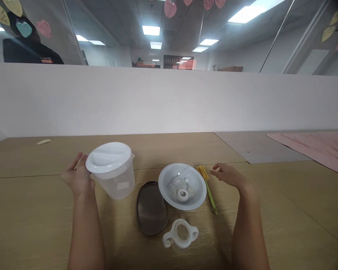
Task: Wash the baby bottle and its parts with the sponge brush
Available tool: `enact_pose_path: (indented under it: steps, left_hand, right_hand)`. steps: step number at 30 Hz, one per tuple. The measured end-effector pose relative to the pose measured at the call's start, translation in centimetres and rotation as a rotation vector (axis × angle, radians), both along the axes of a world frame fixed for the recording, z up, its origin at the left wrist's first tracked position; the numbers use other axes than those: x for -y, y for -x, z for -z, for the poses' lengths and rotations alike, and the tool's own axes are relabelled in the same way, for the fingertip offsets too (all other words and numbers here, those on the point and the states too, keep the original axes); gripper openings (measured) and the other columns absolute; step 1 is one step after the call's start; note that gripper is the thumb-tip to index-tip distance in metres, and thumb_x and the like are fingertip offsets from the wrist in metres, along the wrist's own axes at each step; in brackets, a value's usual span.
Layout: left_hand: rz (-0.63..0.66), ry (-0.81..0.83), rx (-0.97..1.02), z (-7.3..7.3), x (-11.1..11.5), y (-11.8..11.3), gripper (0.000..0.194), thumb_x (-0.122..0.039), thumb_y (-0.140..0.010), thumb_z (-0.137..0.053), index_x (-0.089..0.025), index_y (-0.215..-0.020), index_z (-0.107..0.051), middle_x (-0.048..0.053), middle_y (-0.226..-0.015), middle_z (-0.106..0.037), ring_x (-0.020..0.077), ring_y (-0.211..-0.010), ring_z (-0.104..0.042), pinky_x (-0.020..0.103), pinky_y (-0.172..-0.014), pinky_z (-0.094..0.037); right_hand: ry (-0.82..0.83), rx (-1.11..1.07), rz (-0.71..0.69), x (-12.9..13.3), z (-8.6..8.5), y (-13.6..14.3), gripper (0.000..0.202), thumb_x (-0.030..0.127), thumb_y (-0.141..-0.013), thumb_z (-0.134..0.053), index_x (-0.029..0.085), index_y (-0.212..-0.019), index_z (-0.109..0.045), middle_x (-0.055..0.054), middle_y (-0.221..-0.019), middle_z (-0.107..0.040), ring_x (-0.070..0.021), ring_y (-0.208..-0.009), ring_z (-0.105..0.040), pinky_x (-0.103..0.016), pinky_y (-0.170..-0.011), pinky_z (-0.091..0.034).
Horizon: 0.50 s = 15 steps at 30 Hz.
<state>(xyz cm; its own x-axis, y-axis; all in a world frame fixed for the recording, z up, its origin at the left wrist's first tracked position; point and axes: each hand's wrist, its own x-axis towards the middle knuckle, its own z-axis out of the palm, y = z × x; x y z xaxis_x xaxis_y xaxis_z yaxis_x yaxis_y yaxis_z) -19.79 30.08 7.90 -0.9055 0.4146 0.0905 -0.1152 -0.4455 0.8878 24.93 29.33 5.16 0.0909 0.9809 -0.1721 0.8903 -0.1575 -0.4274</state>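
My left hand (80,174) is closed at the left side of a clear plastic pitcher (119,185) with a white lid (108,155). The handle is hidden behind my fingers, and the pitcher looks slightly tilted. My right hand (227,174) hovers with loosely bent fingers and nothing in them. Just left of it lies a brush (210,193) with a yellow head and green handle. Beside the brush stands a white bowl (163,180), holding a white ring (182,195) and several clear parts. Nearer to me is a white two-handled bottle ring (193,232).
A dark oval tray (152,210) lies between the pitcher and the bowl. Pink cloth (315,146) covers the far right of the table. A small pale flat piece (43,141) is at the back left. Behind the table rises a white partition (169,101) with glass above it.
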Motion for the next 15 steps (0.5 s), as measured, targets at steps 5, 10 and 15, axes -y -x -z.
enact_pose_path:
  steps: [5,10,15]
  left_hand:
    - [0.013,0.014,0.008,0.02,-0.11,-0.06,0.039,-0.006,-0.065,-0.067,-0.002,-0.104,-0.064,-0.002,-0.065,-0.059,0.0069,-0.060,-0.055,0.021,-0.063,-0.048]
    - [0.015,0.039,0.008,0.03,-0.20,0.06,0.039,-0.006,-0.063,-0.069,-0.004,-0.102,-0.064,0.000,-0.068,-0.061,0.0067,-0.059,-0.054,0.020,-0.060,-0.046]
    - [0.052,0.148,-0.058,-0.28,0.15,0.63,0.057,-0.007,-0.061,-0.070,-0.011,-0.118,-0.058,-0.004,-0.067,-0.059,0.0060,-0.056,-0.052,0.018,-0.055,-0.046]
  right_hand:
    - [0.012,0.004,0.004,-0.06,-0.03,0.15,0.030,0.040,-0.084,-0.047,0.014,-0.097,-0.057,-0.009,-0.083,-0.066,-0.0199,-0.081,-0.061,-0.025,-0.061,-0.039]
    - [-0.005,-0.005,0.012,0.03,-0.19,0.34,0.027,0.038,-0.083,-0.049,0.015,-0.095,-0.058,-0.009,-0.082,-0.066,-0.0191,-0.079,-0.061,-0.025,-0.060,-0.038]
    - [0.011,0.003,0.018,0.39,-0.80,0.96,0.026,0.035,-0.083,-0.049,0.015,-0.096,-0.057,-0.009,-0.083,-0.066,-0.0187,-0.077,-0.060,-0.024,-0.059,-0.038]
